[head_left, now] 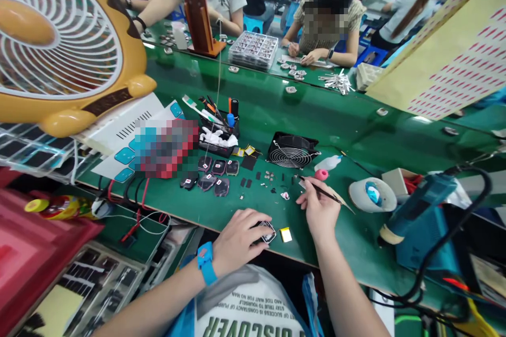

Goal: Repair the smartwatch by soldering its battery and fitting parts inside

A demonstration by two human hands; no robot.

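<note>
Near the front edge of the green table [190,205], in the head view, the left hand [239,237] has its fingers curled around a small open case [268,231], just beside a yellow-edged block [285,235]. The right hand [322,213] pinches dark tweezers [330,194]; whether their tips grip anything, I cannot tell. Good handling here calls for a steady case, a light pinch and tips kept off neighbouring loose parts [269,175].
</note>
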